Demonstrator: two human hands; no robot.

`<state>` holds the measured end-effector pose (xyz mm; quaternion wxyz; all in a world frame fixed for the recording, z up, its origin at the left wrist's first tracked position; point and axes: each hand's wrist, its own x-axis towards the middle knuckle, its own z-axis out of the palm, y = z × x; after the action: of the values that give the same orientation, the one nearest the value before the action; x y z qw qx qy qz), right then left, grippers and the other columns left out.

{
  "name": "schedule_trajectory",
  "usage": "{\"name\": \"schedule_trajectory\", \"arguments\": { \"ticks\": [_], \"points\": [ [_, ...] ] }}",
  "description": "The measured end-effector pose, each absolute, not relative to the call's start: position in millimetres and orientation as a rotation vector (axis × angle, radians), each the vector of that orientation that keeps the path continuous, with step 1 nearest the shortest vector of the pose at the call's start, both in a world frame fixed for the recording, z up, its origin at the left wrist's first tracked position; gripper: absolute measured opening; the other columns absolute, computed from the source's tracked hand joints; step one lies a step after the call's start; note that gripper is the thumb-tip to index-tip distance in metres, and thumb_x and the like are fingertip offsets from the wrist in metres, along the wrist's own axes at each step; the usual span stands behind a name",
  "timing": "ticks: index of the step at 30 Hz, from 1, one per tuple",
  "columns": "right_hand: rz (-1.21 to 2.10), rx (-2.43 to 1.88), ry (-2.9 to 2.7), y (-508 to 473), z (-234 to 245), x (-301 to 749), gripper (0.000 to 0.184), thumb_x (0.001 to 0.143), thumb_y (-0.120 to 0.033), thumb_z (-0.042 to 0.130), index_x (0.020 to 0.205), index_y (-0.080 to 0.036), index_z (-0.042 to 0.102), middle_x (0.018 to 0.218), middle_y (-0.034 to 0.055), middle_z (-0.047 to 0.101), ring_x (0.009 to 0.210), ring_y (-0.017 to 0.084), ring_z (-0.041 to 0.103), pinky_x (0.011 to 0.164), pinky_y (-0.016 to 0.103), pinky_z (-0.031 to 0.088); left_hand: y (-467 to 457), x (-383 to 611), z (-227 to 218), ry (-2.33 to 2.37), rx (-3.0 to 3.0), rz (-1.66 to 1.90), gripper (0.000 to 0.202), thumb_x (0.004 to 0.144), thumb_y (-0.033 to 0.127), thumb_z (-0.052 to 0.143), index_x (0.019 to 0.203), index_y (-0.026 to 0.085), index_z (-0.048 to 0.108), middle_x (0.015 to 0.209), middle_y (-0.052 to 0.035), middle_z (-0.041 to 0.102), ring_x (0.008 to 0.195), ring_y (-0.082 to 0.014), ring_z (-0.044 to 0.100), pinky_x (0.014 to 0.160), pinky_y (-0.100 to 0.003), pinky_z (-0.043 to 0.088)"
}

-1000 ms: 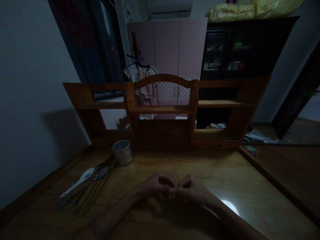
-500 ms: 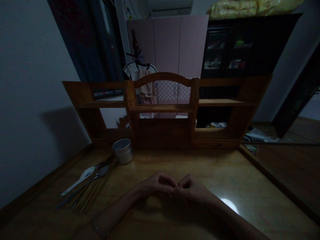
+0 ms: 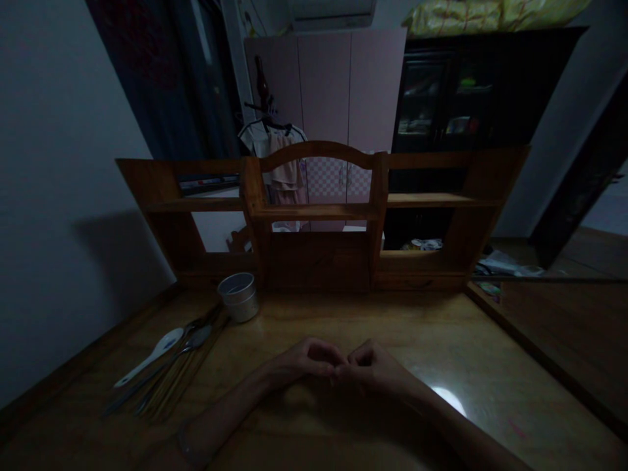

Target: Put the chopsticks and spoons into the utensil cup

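Note:
Over the middle of the wooden table (image 3: 343,314), my two hands meet at the fingertips. My left hand (image 3: 314,358) is closed in a pinch, its thumb and fingers forming a loop. My right hand (image 3: 375,367) is pinched too, and its fingertips touch those of the left. Whatever may lie between the fingertips is too small and dark to make out. Off to the left of my hands stands a metal cup (image 3: 239,297). Beside it lie a white spoon (image 3: 152,356), a metal spoon (image 3: 196,339) and several chopsticks (image 3: 179,383).
A wooden shelf unit (image 3: 314,211) runs along the table's back edge. The wall (image 3: 53,261) borders the table on the left. A raised wooden edge (image 3: 534,356) runs down the right side. Behind stand a pink wardrobe (image 3: 324,91) and a dark cabinet (image 3: 490,85).
Both hands stay together in nearly the same place, with only slight finger movement. The whole view has shifted a little, so the surroundings appear slightly further left.

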<state>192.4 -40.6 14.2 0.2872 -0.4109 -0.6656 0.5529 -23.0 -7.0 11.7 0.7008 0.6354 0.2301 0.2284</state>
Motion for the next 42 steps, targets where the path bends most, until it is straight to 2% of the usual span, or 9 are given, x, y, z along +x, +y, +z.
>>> {"name": "schedule_trajectory", "arguments": {
  "ticks": [22,34,42],
  "points": [
    [1.504,-1.071,-1.742,-39.1,15.8,192.5,0.042,0.076,-0.041,0.072,0.049,-0.015,0.054,0.044,-0.0054,0.044,0.042,0.006,0.032,0.041,0.021,0.019,-5.6,-22.6,8.9,0.479,1.382,0.516,0.031,0.072,0.031,0.076,0.098,0.015,0.072,0.086,-0.0042,0.070,0.078,-0.0152,0.063,0.076,-0.026,0.046],
    [1.533,-1.017,-1.743,-38.0,15.1,191.8,0.041,0.074,-0.041,0.073,0.050,-0.014,0.055,0.042,-0.0060,0.044,0.039,0.005,0.031,0.039,0.021,0.017,-4.0,-19.7,3.8,0.554,1.366,0.596,0.023,0.067,0.026,0.081,0.082,0.013,0.070,0.079,-0.0037,0.067,0.074,-0.0148,0.062,0.072,-0.027,0.047],
    [1.527,-1.027,-1.768,-38.8,18.1,191.9,0.047,0.075,-0.045,0.072,0.046,-0.015,0.050,0.040,-0.0062,0.042,0.037,0.005,0.030,0.039,0.021,0.016,-1.7,-18.5,-0.1,0.608,1.369,0.641,0.025,0.062,0.025,0.084,0.067,0.012,0.063,0.069,0.0009,0.063,0.066,-0.0109,0.058,0.065,-0.023,0.044]
  ]
}}
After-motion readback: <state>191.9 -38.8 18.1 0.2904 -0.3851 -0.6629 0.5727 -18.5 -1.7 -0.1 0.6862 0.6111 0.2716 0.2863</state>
